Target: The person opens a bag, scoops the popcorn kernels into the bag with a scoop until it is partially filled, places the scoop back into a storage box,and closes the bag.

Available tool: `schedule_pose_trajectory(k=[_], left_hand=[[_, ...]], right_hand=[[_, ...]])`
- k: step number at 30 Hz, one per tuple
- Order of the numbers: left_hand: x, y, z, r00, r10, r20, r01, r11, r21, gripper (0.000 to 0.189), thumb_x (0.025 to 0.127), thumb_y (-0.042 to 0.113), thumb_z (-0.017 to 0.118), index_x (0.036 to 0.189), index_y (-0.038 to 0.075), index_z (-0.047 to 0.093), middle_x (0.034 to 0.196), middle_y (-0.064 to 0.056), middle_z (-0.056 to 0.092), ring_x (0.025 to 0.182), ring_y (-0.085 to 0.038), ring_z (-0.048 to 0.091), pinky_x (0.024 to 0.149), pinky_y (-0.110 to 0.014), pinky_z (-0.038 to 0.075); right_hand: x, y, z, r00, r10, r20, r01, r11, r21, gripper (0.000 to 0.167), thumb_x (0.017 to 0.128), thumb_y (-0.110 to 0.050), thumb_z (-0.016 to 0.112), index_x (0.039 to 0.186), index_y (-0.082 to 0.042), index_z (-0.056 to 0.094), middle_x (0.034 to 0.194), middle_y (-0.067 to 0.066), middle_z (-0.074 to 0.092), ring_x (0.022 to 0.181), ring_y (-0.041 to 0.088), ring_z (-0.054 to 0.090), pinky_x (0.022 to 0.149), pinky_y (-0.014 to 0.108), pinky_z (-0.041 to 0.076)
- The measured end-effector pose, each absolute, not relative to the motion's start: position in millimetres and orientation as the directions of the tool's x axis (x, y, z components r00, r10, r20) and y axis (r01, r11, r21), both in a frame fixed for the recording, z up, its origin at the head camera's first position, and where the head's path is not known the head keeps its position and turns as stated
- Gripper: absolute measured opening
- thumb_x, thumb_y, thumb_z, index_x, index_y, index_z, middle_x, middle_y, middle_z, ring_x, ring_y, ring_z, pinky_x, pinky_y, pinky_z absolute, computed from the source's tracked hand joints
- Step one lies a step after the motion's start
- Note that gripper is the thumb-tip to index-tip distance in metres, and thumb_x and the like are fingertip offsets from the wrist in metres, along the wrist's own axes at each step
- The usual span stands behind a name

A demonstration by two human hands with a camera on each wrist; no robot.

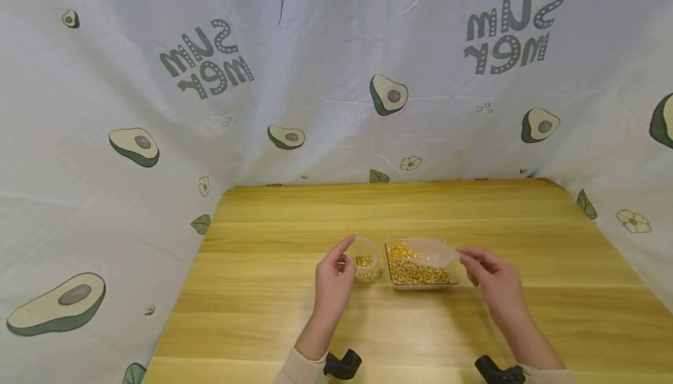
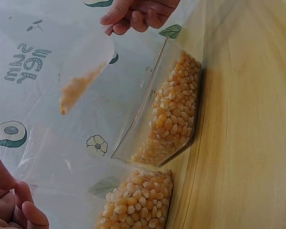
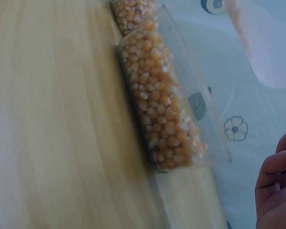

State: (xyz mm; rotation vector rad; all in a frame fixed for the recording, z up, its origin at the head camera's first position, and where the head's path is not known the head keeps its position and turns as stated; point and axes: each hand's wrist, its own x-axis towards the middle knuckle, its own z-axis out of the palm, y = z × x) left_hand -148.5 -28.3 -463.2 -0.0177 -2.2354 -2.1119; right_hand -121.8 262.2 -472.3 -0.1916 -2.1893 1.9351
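Note:
My right hand (image 1: 496,279) pinches the handle end of a translucent white scoop (image 1: 440,251). Corn kernels lie in the scoop's far end, as the left wrist view shows of the scoop (image 2: 93,55). It is tilted above a clear rectangular container (image 2: 139,117) that holds many yellow corn kernels (image 2: 174,107). To the left stands a clear round cup (image 1: 368,244), part filled with kernels. My left hand (image 1: 333,282) grips this cup at its upper left rim, thumb and index finger close together there.
Cup and container stand side by side on a wood-grain table (image 1: 263,290). Behind and on both sides hangs a pale cloth (image 1: 326,68) printed with avocados, leaves and flowers. A black wrist mount (image 1: 343,365) sits at the left cuff, another (image 1: 499,370) at the right.

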Motion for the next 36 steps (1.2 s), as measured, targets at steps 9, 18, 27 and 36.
schedule_pose_trajectory(k=[9,18,27,36], left_hand=[[-149,-30,-464,-0.999,-0.003,0.048,0.048,0.057,0.997,0.051,0.093,-0.004,0.048,0.133,0.022,0.066,0.111,-0.018,0.06,0.057,-0.005,0.037,0.045,-0.013,0.028],[-149,-30,-463,-0.999,0.006,0.053,0.053,0.059,0.997,0.051,0.093,-0.004,0.049,0.133,0.021,0.065,0.098,-0.021,0.057,0.057,-0.005,0.037,0.045,-0.013,0.029],[-147,-31,-459,-0.998,0.021,0.052,0.053,0.054,0.997,0.053,0.092,-0.006,0.051,0.134,0.024,0.065,0.105,-0.022,0.058,0.06,-0.005,0.039,0.046,-0.014,0.029],[-149,-29,-463,-0.998,0.02,0.066,0.067,0.069,0.995,0.053,0.091,-0.006,0.05,0.133,0.023,0.065,0.11,-0.015,0.063,0.058,-0.004,0.038,0.046,-0.013,0.029]], right_hand=[[-123,247,-459,-0.965,0.219,0.145,-0.123,0.112,-0.986,0.018,0.095,-0.009,0.066,0.108,0.002,0.071,0.072,-0.009,0.057,0.062,0.009,0.045,0.054,0.028,0.039],[-127,236,-450,-0.972,0.169,0.162,-0.125,0.206,-0.97,0.025,0.096,-0.014,0.065,0.113,0.003,0.07,0.078,-0.01,0.059,0.066,0.012,0.044,0.055,0.028,0.039],[-131,227,-444,-0.967,0.148,0.209,-0.143,0.368,-0.919,0.025,0.097,-0.018,0.065,0.113,0.0,0.071,0.082,-0.012,0.061,0.068,0.011,0.049,0.056,0.026,0.043],[-137,222,-444,-0.948,0.113,0.298,-0.223,0.432,-0.874,0.019,0.096,-0.014,0.065,0.111,-0.004,0.072,0.09,-0.015,0.064,0.069,0.007,0.052,0.059,0.023,0.046]])
